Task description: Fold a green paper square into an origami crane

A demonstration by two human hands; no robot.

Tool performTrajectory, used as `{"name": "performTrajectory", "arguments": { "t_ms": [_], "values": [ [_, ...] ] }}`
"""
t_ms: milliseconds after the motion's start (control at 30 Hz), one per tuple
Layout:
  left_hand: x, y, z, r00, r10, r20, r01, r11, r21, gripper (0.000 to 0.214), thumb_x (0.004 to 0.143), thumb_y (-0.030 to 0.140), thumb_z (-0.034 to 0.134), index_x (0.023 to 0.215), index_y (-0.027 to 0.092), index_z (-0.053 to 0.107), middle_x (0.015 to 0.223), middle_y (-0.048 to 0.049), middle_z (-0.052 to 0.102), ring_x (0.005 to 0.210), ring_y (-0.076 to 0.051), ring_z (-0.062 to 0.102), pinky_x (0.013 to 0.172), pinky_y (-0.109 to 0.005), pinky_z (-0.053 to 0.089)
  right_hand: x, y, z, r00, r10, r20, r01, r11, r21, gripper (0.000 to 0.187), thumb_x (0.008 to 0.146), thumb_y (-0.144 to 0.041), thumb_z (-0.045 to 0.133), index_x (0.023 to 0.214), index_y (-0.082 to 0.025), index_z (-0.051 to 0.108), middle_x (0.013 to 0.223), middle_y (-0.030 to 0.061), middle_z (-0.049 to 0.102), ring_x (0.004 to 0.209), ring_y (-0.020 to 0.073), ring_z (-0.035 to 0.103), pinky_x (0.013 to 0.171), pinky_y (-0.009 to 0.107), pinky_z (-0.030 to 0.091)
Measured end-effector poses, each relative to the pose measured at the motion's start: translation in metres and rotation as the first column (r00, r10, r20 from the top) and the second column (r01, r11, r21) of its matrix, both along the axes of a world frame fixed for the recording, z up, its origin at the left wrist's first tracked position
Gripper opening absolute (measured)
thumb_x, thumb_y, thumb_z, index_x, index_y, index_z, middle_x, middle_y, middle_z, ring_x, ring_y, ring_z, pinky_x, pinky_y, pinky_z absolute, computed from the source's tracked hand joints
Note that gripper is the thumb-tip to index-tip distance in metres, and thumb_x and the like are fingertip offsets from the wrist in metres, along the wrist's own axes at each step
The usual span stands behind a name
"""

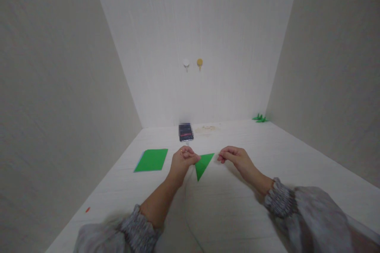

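Observation:
A small triangle of folded green paper is pinched at its upper left between the thumb and fingers of my left hand. One point of the triangle faces down and another reaches to the upper right. Just past that upper right tip is my right hand, its fingers curled together, apart from the paper and with nothing visible in them. To the left of my left hand lies a stack of square green paper sheets on the white table.
A phone lies near the back wall, with a thin white cable running toward me. Several small green folded pieces sit in the far right corner. A small orange piece lies at left. Two hooks, white and yellow, hang on the wall.

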State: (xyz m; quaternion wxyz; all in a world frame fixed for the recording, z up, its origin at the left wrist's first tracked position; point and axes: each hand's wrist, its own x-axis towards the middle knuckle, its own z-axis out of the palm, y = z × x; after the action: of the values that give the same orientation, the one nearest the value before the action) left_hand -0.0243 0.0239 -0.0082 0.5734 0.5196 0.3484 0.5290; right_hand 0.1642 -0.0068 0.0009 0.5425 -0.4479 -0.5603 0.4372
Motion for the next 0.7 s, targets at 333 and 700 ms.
{"name": "performTrajectory", "arguments": {
  "t_ms": [333, 700],
  "values": [
    [0.016, -0.013, 0.009, 0.99, -0.14, 0.005, 0.14, 0.989, -0.036, 0.024, 0.054, 0.018, 0.07, 0.066, 0.014, 0.05, 0.053, 0.0027, 0.059, 0.049, -0.009, 0.052, 0.054, -0.021, 0.038, -0.022, -0.002, -0.017, 0.987, 0.158, -0.021, -0.16, 0.984, -0.074, 0.024, 0.067, -0.037, 0.063, 0.063, -0.013, 0.058, 0.054, -0.0026, 0.052, 0.051, 0.0086, 0.046, 0.051, 0.022, 0.034],
    [0.011, -0.013, 0.011, 0.967, -0.252, 0.047, 0.255, 0.965, -0.063, 0.031, 0.059, 0.021, 0.067, 0.075, 0.017, 0.041, 0.06, 0.0007, 0.064, 0.056, -0.014, 0.06, 0.061, -0.029, 0.046, -0.016, -0.005, -0.009, 0.985, 0.15, -0.09, -0.159, 0.982, -0.102, 0.017, 0.064, -0.031, 0.064, 0.058, -0.015, 0.059, 0.053, -0.0021, 0.055, 0.051, 0.0104, 0.048, 0.054, 0.024, 0.036]
  ]
}}
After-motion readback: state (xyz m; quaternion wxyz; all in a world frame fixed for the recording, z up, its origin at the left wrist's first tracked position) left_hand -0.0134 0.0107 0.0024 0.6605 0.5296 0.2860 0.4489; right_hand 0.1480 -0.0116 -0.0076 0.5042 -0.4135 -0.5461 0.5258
